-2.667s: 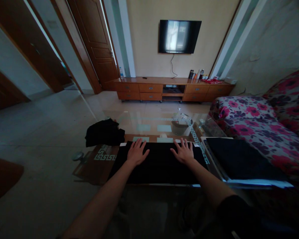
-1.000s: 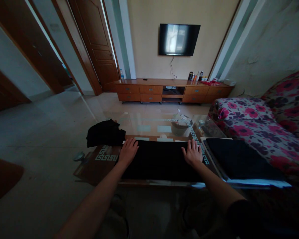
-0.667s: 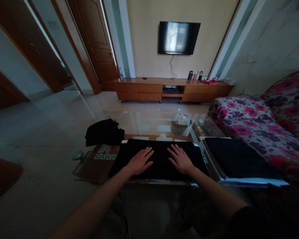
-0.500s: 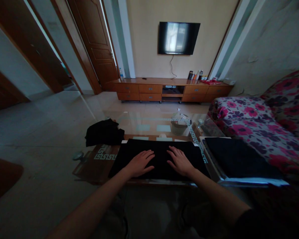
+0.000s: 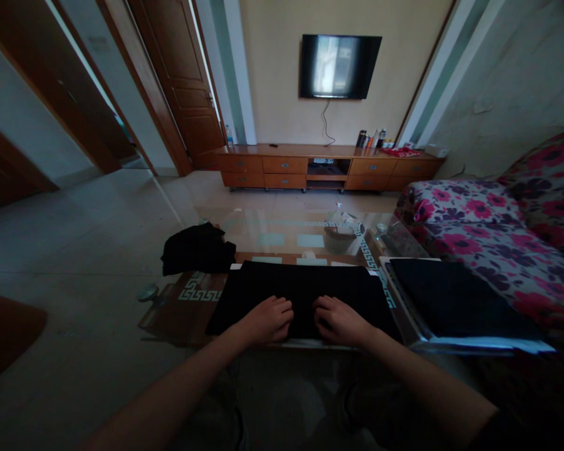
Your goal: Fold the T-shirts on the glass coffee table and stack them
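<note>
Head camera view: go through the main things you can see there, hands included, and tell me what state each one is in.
Left hand, fingers curled
Right hand, fingers curled
Black cloth in the middle, laid flat
Black bundle, crumpled
Dark cloth at right, lying flat
Television, dark with a bright reflection
Cabinet drawers, shut
Bottle, upright
</note>
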`<state>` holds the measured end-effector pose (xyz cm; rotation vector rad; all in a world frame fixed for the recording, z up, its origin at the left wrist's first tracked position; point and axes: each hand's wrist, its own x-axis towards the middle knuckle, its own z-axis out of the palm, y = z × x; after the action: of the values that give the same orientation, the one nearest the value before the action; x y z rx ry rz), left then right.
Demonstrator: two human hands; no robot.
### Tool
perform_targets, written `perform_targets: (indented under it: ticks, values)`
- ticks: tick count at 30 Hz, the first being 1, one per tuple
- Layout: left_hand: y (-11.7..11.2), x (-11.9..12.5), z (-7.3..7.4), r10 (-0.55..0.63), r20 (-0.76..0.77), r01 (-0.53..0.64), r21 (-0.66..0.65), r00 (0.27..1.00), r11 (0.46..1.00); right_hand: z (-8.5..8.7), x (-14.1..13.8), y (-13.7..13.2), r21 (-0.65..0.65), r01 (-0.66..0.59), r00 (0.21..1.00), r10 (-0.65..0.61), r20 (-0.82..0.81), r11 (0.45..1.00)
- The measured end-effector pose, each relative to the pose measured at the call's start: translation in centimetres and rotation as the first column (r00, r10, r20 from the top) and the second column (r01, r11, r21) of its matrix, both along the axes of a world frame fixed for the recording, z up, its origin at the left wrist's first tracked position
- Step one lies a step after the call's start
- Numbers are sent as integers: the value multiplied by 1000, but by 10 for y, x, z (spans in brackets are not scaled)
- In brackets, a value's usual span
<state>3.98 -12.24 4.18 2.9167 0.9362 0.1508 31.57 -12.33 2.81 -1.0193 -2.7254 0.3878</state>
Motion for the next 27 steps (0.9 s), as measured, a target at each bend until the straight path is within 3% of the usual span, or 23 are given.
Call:
perform_targets:
  ticks: [4, 9, 15, 17, 21, 24, 27]
  values:
    - [-3, 0, 0, -4, 38, 5, -39, 999, 999, -2, -2, -1, -30, -3, 998, 1, -56, 1000]
    - [-1, -1, -13, 32, 124, -23, -75, 992, 997, -7, -4, 1, -71, 51, 992, -59, -112, 996]
    - [14, 19, -29, 269, 246, -277, 0, 931, 961, -15, -28, 16, 9, 333, 929, -326, -176, 943]
    - [17, 31, -36, 331, 278, -353, 32, 902, 935, -19, -41, 20, 65, 394, 913, -382, -145, 917]
    - [17, 44, -55, 386, 223, -398, 8, 895, 917, -34, -58, 16, 88, 425, 905, -425, -18, 901]
    - [17, 36, -64, 405, 165, -405, -36, 899, 914, -43, -52, 11, 58, 423, 903, -426, 47, 904]
    - [18, 19, -64, 426, 148, -423, -48, 893, 905, -45, -30, 11, 38, 460, 884, -462, 79, 887]
